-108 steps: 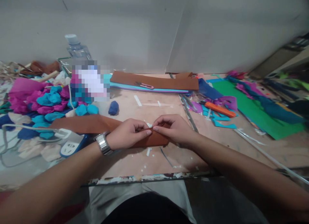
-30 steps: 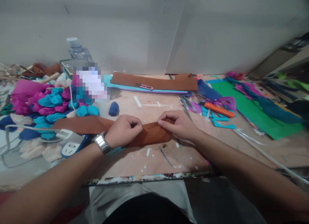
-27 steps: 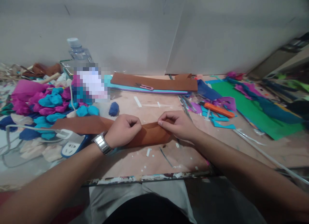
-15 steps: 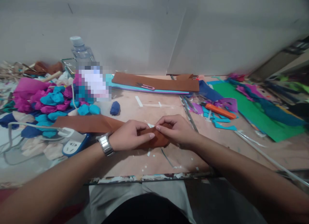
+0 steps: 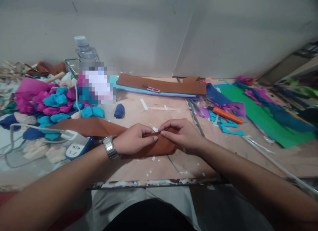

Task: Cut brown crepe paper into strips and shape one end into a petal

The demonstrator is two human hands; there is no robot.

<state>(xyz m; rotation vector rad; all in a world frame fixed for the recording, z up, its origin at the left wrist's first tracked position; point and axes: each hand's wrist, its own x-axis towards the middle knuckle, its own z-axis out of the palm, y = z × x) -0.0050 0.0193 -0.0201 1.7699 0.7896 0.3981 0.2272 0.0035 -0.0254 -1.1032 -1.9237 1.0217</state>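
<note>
A long strip of brown fabric or crepe paper runs across the front of the work surface, and both hands grip its upper edge. My left hand, with a metal watch at the wrist, pinches the edge between thumb and fingers. Close beside it, my right hand pinches the same edge with thumb and forefinger. The edge looks gathered or folded between the fingertips. To the left the strip's tail lies toward a white and blue power strip. Part of the strip behind the hands is hidden.
Several bunched pink, blue and cream pieces pile up at left, near a clear bottle. Behind the hands lie a folded brown strip and pink-handled snips. An orange cutter and green sheet are at right.
The brown strip between my hands now hangs lower and shows more of its face below the fingers. My fingertips have shifted slightly along its edge. The view has moved a little.
</note>
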